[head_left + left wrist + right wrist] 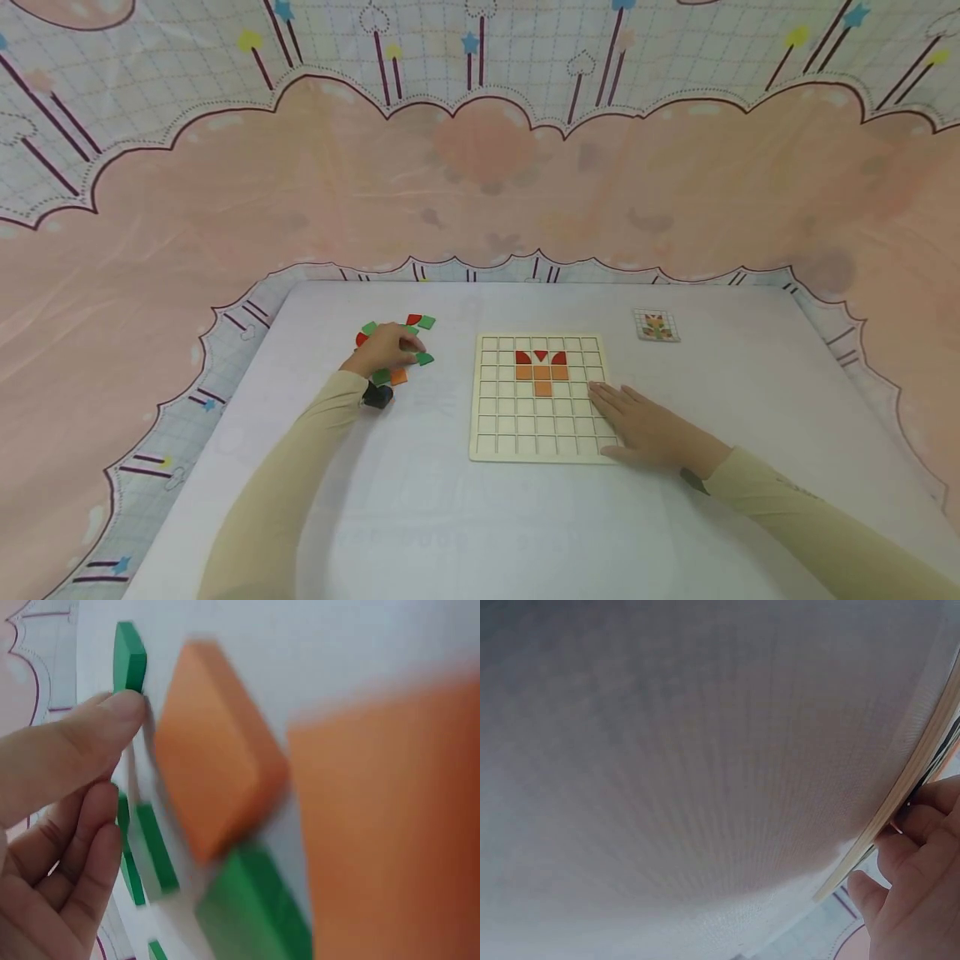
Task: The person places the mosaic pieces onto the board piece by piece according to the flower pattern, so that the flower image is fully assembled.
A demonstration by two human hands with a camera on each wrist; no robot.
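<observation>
My left hand (385, 350) is over the loose pieces at the left, with thumb and forefinger pinching a green quarter-round tile (424, 359). In the left wrist view this green tile (130, 657) sticks out past the thumb tip; the forefinger is mostly hidden. A pale wooden grid board (502, 425) lies in the middle. Red tiles (558, 359) and orange tiles (543, 388) sit in its upper cells. My right hand (637, 423) rests flat with fingers extended on the board's right edge; the right wrist view shows the fingers (900, 855) along that edge.
Around the left hand lie several green, red and orange tiles, such as an orange one (399, 377) and a green one (427, 322). A small pattern card (656, 326) lies on the white tabletop (420, 517), behind the board to the right.
</observation>
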